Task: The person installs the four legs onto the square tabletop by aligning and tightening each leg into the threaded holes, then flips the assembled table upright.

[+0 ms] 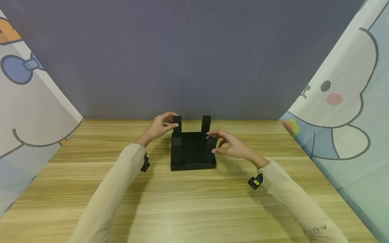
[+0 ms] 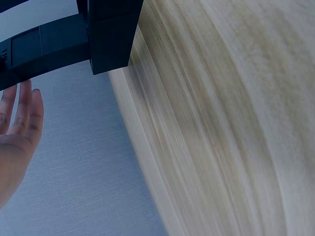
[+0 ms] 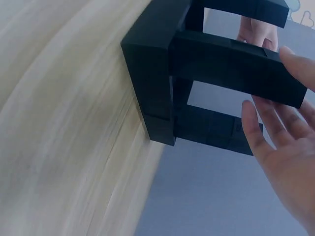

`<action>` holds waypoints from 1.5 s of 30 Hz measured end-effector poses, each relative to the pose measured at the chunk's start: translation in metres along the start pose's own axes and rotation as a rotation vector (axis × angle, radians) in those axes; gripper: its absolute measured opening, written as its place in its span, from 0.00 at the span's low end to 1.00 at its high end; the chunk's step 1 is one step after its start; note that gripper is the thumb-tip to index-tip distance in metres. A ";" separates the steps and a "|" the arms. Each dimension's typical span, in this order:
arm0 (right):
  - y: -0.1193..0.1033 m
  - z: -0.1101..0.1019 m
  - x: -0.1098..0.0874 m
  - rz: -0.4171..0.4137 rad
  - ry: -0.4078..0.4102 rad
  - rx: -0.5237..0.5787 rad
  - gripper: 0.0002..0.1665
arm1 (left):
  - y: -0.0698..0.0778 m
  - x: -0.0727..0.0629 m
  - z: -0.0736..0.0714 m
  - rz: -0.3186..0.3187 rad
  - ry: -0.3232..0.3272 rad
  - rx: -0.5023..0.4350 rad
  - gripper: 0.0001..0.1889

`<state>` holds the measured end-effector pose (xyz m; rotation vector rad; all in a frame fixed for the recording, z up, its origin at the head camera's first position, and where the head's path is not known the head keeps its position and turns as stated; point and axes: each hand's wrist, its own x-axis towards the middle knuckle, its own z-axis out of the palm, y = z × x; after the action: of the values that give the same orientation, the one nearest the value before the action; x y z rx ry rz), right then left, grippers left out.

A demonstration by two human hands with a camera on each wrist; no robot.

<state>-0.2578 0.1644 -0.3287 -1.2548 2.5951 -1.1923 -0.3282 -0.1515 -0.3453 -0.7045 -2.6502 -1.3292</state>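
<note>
A black piece like a small table turned upside down has a square base with a raised rim point(image 1: 193, 166) and several upright block-shaped legs. My left hand point(image 1: 158, 127) grips the far-left leg point(image 1: 178, 120) near its top, thumb in front and fingers behind. In the left wrist view, fingertips show at the edge of that leg point(image 2: 59, 42). Around the top of the near-right leg point(image 1: 209, 150) bends my right hand point(image 1: 232, 145). The right wrist view has its thumb point(image 3: 300, 66) on one side of this leg point(image 3: 226, 64) and fingers on the other.
The near-left leg point(image 1: 177, 152) and far-right leg point(image 1: 206, 123) stand untouched. All this sits on a wood-grain table point(image 1: 194, 202), close to a grey wall panel point(image 1: 188, 60) at the back. Cartoon-printed curtains point(image 1: 33, 108) flank both sides.
</note>
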 end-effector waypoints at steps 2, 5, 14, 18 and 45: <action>0.001 -0.001 0.001 0.001 -0.020 0.000 0.34 | 0.000 0.000 0.000 -0.002 -0.003 -0.006 0.22; 0.002 -0.001 0.002 0.008 -0.012 -0.011 0.32 | 0.000 0.000 0.000 -0.003 -0.004 -0.008 0.22; 0.000 0.010 0.000 0.074 0.145 -0.063 0.29 | 0.000 0.000 0.001 -0.002 0.000 -0.006 0.21; -0.001 0.011 -0.001 0.073 0.168 -0.086 0.29 | 0.000 -0.001 0.001 -0.002 0.001 -0.009 0.22; -0.003 0.015 0.000 0.044 0.224 -0.157 0.24 | 0.001 -0.001 0.000 0.007 0.003 0.000 0.21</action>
<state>-0.2507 0.1537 -0.3373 -1.1403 2.9121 -1.2070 -0.3269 -0.1507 -0.3447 -0.7101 -2.6429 -1.3268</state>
